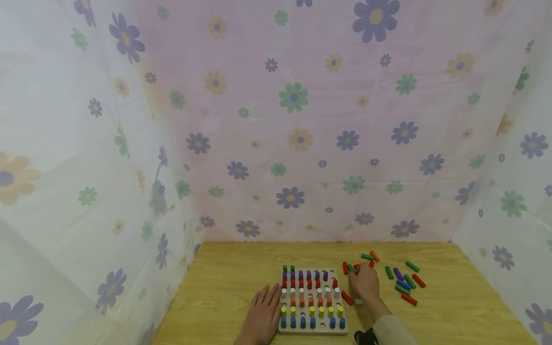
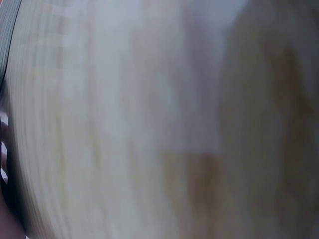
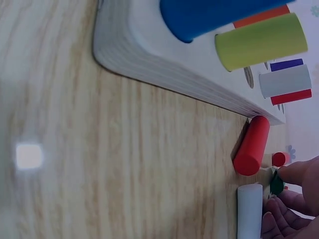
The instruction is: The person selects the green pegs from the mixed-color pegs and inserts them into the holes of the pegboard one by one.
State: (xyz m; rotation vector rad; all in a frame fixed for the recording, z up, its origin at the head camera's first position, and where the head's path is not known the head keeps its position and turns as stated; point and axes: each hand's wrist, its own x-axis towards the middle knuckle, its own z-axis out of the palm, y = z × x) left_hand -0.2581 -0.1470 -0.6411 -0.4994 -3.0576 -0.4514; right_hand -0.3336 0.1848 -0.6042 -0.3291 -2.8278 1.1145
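Note:
A pale wooden peg board (image 1: 312, 329) lies near the table's front edge, with rows of green, purple, red, white, orange, yellow and blue pegs standing in it. My left hand (image 1: 268, 293) lies flat on the table against the board's left edge, fingers straight. To the right of the board, my right hand (image 1: 358, 269) reaches into the loose pegs. In the right wrist view its fingertips (image 3: 294, 174) pinch a small green peg (image 3: 276, 185). A red peg (image 3: 251, 145) and a white peg (image 3: 249, 211) lie just beside that hand.
Several loose green, red, purple, blue and orange pegs (image 1: 405, 282) are scattered on the wooden table (image 1: 233, 282) right of the hand. Flowered cloth walls (image 1: 293, 120) close in the table at the back and both sides. The left wrist view shows only blurred wood.

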